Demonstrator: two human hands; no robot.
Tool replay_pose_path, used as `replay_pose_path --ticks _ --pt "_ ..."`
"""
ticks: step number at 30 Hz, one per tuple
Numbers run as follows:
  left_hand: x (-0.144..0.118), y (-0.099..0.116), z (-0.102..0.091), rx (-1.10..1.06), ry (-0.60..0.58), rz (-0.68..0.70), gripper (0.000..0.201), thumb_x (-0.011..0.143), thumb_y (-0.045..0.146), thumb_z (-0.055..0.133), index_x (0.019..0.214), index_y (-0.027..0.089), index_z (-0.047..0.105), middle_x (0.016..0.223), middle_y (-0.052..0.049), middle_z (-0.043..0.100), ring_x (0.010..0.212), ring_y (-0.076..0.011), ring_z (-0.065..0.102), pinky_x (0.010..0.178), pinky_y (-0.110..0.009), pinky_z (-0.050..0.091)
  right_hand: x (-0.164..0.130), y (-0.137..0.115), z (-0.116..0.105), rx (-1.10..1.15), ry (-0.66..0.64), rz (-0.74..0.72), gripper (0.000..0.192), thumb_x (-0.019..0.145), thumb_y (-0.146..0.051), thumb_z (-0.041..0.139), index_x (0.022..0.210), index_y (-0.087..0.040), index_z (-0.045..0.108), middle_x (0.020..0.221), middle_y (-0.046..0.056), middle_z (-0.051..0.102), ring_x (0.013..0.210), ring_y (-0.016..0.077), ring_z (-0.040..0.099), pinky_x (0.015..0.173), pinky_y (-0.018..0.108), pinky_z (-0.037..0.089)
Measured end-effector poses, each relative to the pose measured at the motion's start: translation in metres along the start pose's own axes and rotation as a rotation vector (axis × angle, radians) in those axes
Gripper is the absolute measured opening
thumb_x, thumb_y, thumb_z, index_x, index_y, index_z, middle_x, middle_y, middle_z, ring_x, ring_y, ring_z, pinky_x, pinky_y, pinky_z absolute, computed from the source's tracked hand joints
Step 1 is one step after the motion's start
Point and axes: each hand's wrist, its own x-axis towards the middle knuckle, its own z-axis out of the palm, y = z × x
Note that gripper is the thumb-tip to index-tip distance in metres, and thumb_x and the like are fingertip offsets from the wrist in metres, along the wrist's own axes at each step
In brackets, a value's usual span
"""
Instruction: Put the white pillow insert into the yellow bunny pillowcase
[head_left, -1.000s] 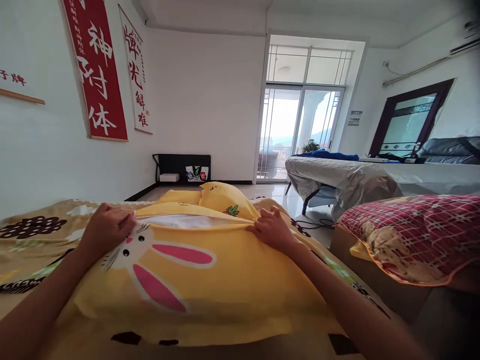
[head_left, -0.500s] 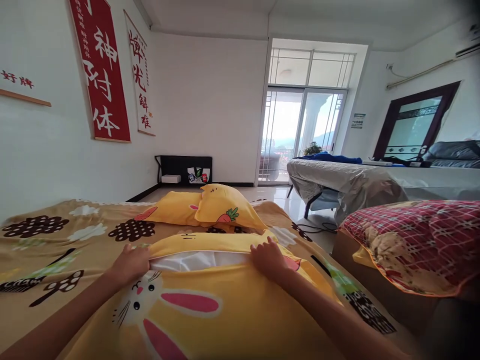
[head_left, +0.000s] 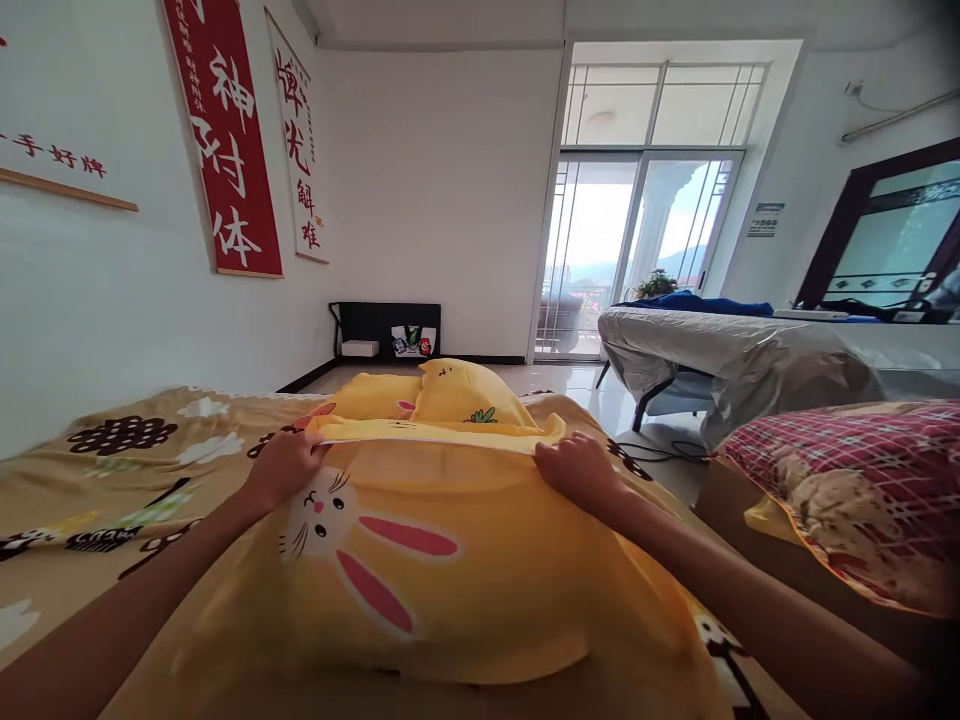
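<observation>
A yellow pillowcase (head_left: 450, 590) with a white rabbit face and pink ears covers a pillow lying in front of me on a tan patterned bedspread (head_left: 112, 480). My left hand (head_left: 281, 468) grips the left end of its far open edge. My right hand (head_left: 577, 468) grips the right end of the same edge. The edge is stretched taut between them and lifted a little, and the white pillow inside is hidden. Behind it lie two more yellow pillows (head_left: 450, 392) with carrot prints.
A white wall with red and white scrolls (head_left: 225, 140) runs along the left. To the right stand a bed with a red checked quilt (head_left: 847, 470) and a grey-covered table (head_left: 742, 350). A glass balcony door (head_left: 637, 250) is at the back.
Both hands have pulled the pillowcase's open edge up and away from me; the white pillow that showed in the opening is now covered. The view has shifted left.
</observation>
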Motion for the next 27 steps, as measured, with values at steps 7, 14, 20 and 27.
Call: replay_pose_path --ticks 7,14,20,27 --pt "-0.015 -0.003 0.018 -0.036 0.144 -0.116 0.064 0.093 0.051 0.023 0.073 0.015 0.071 0.074 -0.015 0.07 0.077 -0.0278 0.062 0.087 -0.039 0.037 0.003 -0.026 0.022 0.051 0.211 -0.086 0.031 0.087 -0.02 0.048 0.059 -0.016 0.061 0.057 0.004 0.061 0.06 0.0115 0.052 0.066 0.027 0.026" --pt "-0.034 -0.016 0.057 -0.132 -0.029 -0.152 0.062 0.088 0.058 0.026 0.043 0.02 0.043 0.049 -0.007 0.053 0.05 -0.0176 0.049 0.054 -0.03 0.031 0.012 -0.01 -0.006 0.081 0.501 -0.14 0.041 0.093 -0.027 0.044 0.057 -0.016 0.059 0.056 0.003 0.059 0.059 0.0099 0.046 0.066 0.028 0.022" --pt "0.003 -0.025 0.006 -0.211 0.206 -0.168 0.049 0.085 0.051 0.029 0.049 0.02 0.038 0.054 -0.006 0.047 0.059 -0.018 0.046 0.06 -0.03 0.028 0.015 -0.024 0.012 0.111 0.609 -0.127 0.045 0.092 -0.028 0.048 0.049 -0.016 0.055 0.043 0.001 0.049 0.047 0.0091 0.035 0.06 0.028 0.017" --pt "0.001 -0.022 0.015 -0.343 0.379 -0.268 0.051 0.082 0.057 0.036 0.049 0.02 0.02 0.047 0.002 0.021 0.051 -0.0108 0.029 0.055 -0.025 0.027 0.022 -0.013 0.025 0.13 0.621 0.023 0.048 0.097 -0.032 0.038 0.057 -0.014 0.056 0.053 0.004 0.054 0.055 0.0097 0.039 0.064 0.027 0.02"
